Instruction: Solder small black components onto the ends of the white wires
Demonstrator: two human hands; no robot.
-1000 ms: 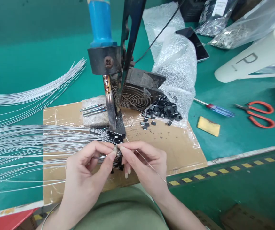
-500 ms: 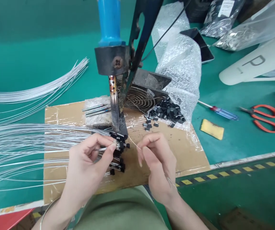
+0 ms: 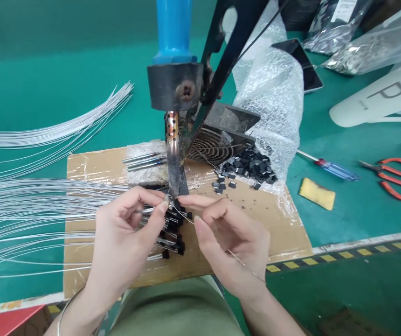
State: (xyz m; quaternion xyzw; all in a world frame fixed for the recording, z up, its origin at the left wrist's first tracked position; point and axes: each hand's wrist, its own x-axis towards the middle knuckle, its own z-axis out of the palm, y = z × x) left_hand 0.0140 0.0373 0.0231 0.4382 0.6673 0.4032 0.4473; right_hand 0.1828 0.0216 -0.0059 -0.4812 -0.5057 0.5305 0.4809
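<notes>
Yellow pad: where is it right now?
In the head view, the yellow pad lies at right on the green table, just below the blue-handled screwdriver and left of the orange-handled cutters.

Green tabletop (image 3: 64, 84): white wires (image 3: 46, 136), cardboard sheet (image 3: 280, 233), screwdriver (image 3: 336, 169), yellow sponge (image 3: 317, 193)

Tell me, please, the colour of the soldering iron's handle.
The handle is bright blue, best seen in the head view.

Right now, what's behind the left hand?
Thin wires run behind the left hand, and black pieces show past it. The hand covers the wires' middle stretch.
</notes>
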